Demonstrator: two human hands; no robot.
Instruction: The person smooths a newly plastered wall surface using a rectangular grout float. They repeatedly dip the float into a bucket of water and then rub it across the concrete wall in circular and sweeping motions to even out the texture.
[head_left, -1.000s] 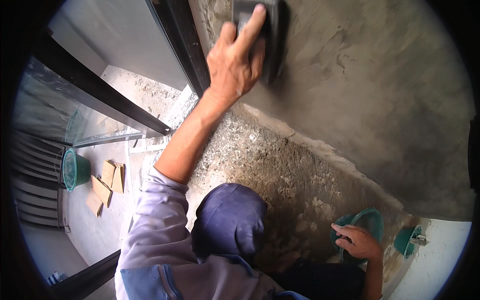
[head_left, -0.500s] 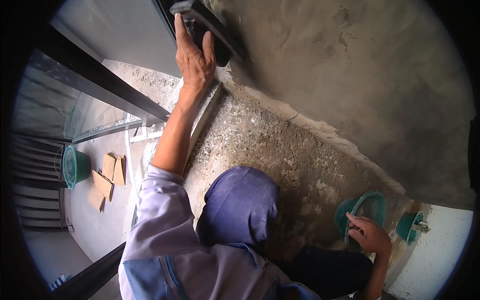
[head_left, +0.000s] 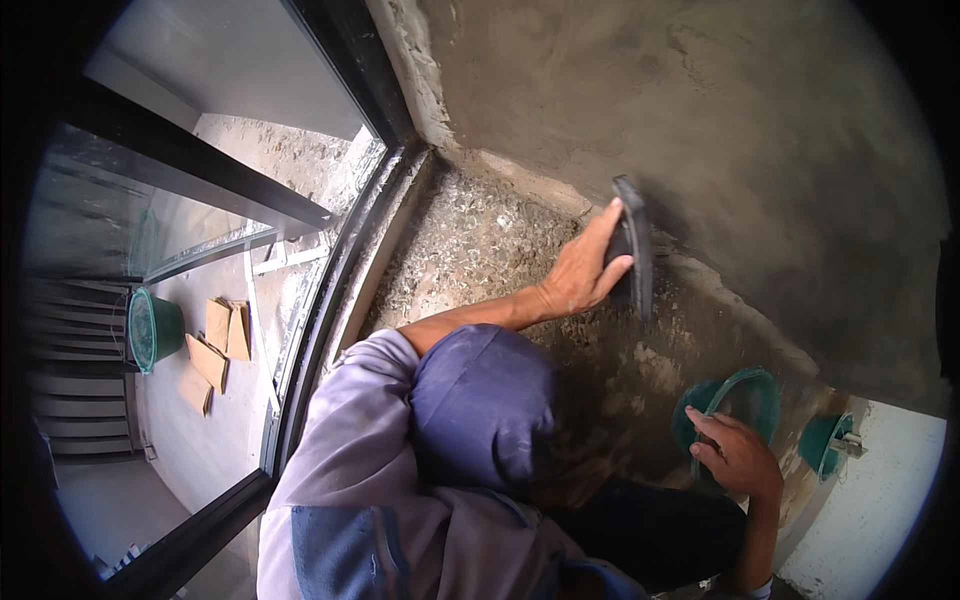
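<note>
The wall (head_left: pixel 760 150) carried a grey-brown coat over most of its visible face; by judgement, broad coverage was largely complete. The finish was uneven, with surface marks and darker patches. A pale, ragged strip (head_left: pixel 515 170) followed the wall's lower edge and rose along its left edge beside the black frame (head_left: pixel 355 60); this strip and the marked areas were judged to be the work outstanding. One black float (head_left: pixel 641 245) was present, standing on edge in front of the middle of the wall's lower edge; contact with the wall could not be confirmed. The left hand (head_left: pixel 585 270) was closed on the float from its back. The right hand (head_left: pixel 738 455) was loosely open, fingers slightly bent, with nothing visible in its hold; contact with the nearest bucket could not be determined. Green buckets numbered three: the first bucket (head_left: pixel 758 398) by the right hand on the rough floor (head_left: pixel 470 230), the second bucket (head_left: pixel 820 440) near that floor's right edge, and the third bucket (head_left: pixel 165 330) beyond the frame. Tan boards (head_left: pixel 207 362) numbered four, as far as their overlap permitted counting, just beside the third bucket.
</note>
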